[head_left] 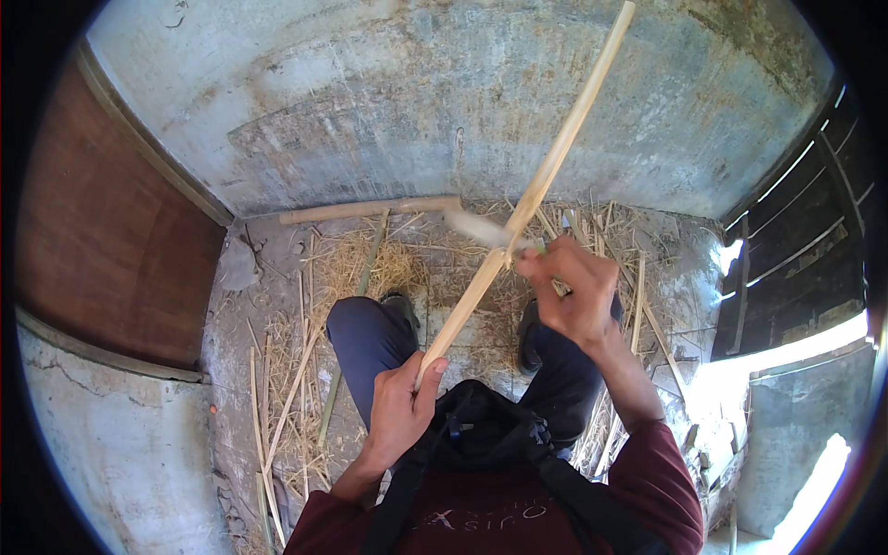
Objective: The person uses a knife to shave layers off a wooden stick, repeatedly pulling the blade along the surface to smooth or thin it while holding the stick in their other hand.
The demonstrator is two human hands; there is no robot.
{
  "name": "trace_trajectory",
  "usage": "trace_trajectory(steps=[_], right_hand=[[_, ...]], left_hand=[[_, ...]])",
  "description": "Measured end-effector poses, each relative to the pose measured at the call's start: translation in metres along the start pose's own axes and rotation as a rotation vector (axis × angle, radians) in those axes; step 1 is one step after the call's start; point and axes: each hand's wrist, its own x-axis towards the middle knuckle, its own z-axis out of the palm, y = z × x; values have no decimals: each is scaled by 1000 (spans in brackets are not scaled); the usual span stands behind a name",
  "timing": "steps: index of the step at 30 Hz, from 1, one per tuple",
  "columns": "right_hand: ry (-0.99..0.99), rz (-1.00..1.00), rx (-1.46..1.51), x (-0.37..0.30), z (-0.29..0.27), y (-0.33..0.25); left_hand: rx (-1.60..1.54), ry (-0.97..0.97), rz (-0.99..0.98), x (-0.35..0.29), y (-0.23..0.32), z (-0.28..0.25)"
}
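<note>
A long, pale split bamboo strip (564, 139) slants from my lap up toward the far wall, with a node near its middle. My left hand (402, 407) is closed around its near end. Beside the node, my right hand (575, 291) is wrapped round a knife, whose handle is mostly hidden by my fingers. The knife blade (476, 227) is smeared by motion and points left, crossing the strip close to the node. I cannot tell whether the blade's edge touches the bamboo.
Straw-like shavings (370, 264) and several thin strips (301, 398) litter the floor around my feet. A bamboo pole (370, 211) lies along the base of the worn far wall (370, 102). A brown panel (120, 213) stands at left, dark slatted boards (795, 231) at right.
</note>
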Motion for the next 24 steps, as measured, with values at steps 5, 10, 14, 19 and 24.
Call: trace_trajectory(steps=[5,10,14,19,24], right_hand=[[-9,-57,-24,8,-4,5],[-34,-95,-18,2,2,-3],[35,-128,-17,4,1,19],[89,-9,-38,6,1,18],[-22,-49,-95,7,-10,20]], left_hand=[[-17,30,47,-3,2,2],[-6,20,4,4,2,1],[0,26,29,0,0,0],[-13,37,21,-1,-3,0],[-13,21,9,-5,-8,-1]])
